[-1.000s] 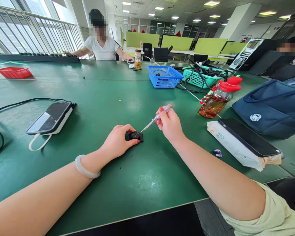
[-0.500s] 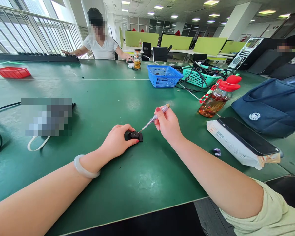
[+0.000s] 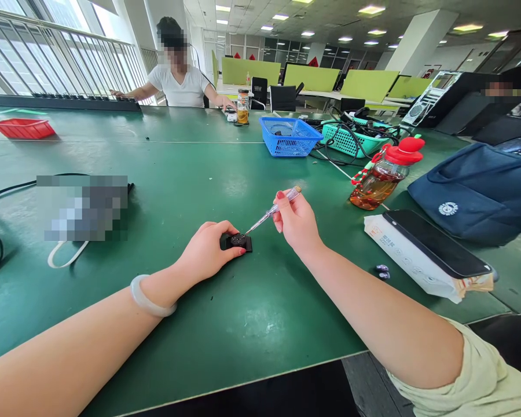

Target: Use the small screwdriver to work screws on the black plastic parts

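Note:
A small black device point(image 3: 239, 240) with a round top part lies on the green table point(image 3: 260, 324). My left hand point(image 3: 211, 249) grips it from the left between thumb and fingers. My right hand point(image 3: 296, 223) holds a screwdriver point(image 3: 271, 212) with a clear handle, slanting down to the left. Its tip meets the device's upper right side; whether it sits in a screw is too small to tell. The left fingers hide part of the device.
Rightward lie a white packet point(image 3: 410, 255) under a black phone point(image 3: 436, 242), a red-capped bottle point(image 3: 380, 176) and a navy bag point(image 3: 477, 191). Blue point(image 3: 290, 139) and teal baskets point(image 3: 351, 139) stand farther back. A person point(image 3: 178, 84) sits across the table. A red tray point(image 3: 24, 128) is far left.
Both hands, the screwdriver and the black device stay almost where they were. The view has shifted very slightly.

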The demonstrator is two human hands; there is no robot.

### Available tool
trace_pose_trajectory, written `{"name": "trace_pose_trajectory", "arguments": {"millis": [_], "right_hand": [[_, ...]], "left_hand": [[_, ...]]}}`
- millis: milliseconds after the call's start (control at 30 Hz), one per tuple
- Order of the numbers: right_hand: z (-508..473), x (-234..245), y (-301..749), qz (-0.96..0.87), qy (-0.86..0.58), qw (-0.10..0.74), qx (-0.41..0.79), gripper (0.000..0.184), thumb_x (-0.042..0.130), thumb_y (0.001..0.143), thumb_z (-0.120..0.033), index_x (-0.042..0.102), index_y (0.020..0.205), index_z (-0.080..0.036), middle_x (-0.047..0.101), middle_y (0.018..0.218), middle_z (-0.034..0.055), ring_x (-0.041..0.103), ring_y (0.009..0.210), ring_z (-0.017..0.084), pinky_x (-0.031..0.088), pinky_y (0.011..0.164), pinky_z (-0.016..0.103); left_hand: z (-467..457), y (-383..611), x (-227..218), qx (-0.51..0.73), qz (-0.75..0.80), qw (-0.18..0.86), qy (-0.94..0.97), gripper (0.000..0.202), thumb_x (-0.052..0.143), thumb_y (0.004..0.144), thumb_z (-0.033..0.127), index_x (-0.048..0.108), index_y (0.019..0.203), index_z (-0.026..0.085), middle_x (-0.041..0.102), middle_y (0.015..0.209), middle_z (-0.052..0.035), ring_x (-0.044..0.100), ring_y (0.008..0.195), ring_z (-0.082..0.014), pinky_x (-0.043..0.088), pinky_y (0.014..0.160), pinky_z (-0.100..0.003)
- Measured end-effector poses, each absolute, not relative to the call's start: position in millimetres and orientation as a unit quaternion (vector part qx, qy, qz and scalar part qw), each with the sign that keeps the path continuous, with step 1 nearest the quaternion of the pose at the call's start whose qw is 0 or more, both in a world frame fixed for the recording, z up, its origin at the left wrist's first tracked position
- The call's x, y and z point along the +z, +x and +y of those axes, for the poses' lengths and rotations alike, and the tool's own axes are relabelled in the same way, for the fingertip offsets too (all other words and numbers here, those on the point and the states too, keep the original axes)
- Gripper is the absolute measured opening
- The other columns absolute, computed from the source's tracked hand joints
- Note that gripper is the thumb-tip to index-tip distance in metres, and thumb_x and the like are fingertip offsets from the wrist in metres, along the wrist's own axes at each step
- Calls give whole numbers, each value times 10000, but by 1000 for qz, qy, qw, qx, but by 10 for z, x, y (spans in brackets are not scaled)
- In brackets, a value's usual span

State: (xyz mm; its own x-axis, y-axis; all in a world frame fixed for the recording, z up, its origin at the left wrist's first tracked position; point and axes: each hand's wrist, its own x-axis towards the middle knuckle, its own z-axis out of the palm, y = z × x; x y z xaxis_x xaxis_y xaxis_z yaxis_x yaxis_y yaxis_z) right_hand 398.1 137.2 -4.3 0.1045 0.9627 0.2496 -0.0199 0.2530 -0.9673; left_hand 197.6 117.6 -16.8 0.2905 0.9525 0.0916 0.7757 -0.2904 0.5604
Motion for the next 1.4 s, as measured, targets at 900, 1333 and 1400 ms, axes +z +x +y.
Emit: {"name": "trace_pose_trajectory", "arguments": {"millis": [900, 1333, 1400], "right_hand": [[1546, -155, 4042, -423, -471, 536, 558, 408, 616, 878, -565, 465, 739, -212, 481, 437, -77, 353, 322, 50, 248, 331, 172], [1562, -187, 4065, -372, -490, 529, 584, 409, 657, 867, -522, 471, 697, -200, 504, 464, -53, 376, 349, 53, 251, 331, 170], [1551, -178, 4061, -379, -494, 531, 574, 412, 662, 862, -525, 479, 692, -197, 515, 477, -45, 380, 352, 52, 253, 329, 174]], "left_hand": [[1157, 1998, -126, 204, 561, 218, 773, 276, 695, 753, 451, 640, 945, 261, 696, 1004, -33, 572, 1073, -296, 496, 896, -408], [1165, 2002, -140, 202, 563, 216, 772, 286, 704, 756, 434, 642, 977, 265, 701, 1047, -24, 567, 1086, -288, 495, 913, -404], [1161, 1999, -143, 207, 559, 214, 774, 301, 702, 759, 430, 643, 1005, 267, 702, 1064, -23, 570, 1086, -285, 497, 919, -402]]}}
